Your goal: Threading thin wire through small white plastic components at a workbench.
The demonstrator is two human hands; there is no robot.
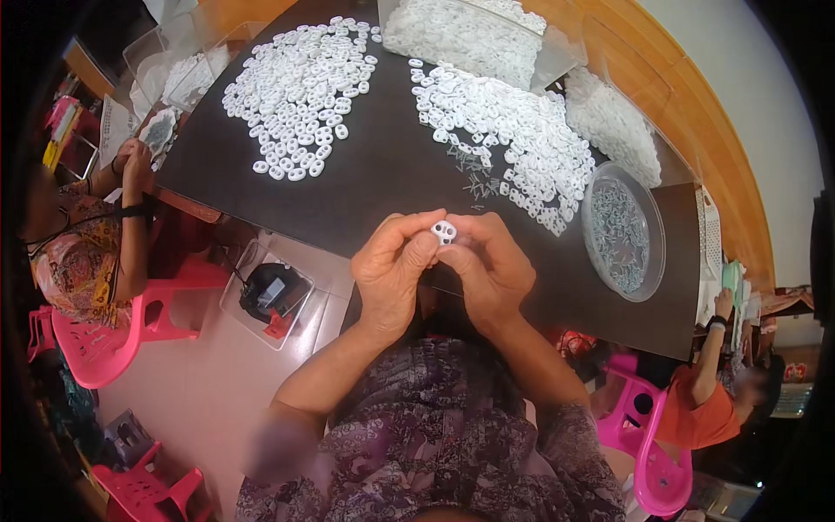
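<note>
Close above the near edge of the dark table, my left hand [389, 265] and my right hand [489, 265] meet around one small white plastic piece [444, 231] with dark round holes. Thumbs and forefingers of both hands pinch it from either side. Beyond them, a heap of white oval two-hole pieces [300, 96] lies at the left. Another heap of smaller white pieces [504, 117] spreads on the right, with loose grey screws [480, 184] at its near side. Whether a screw is between my fingers is hidden.
At the right stands a round clear tray [658, 239] of grey screws. Behind the heaps are a clear bin [557, 56] of white parts and a filled plastic bag [611, 126]. One person [96, 235] sits left, another [704, 391] right. Pink chairs [104, 335] stand around.
</note>
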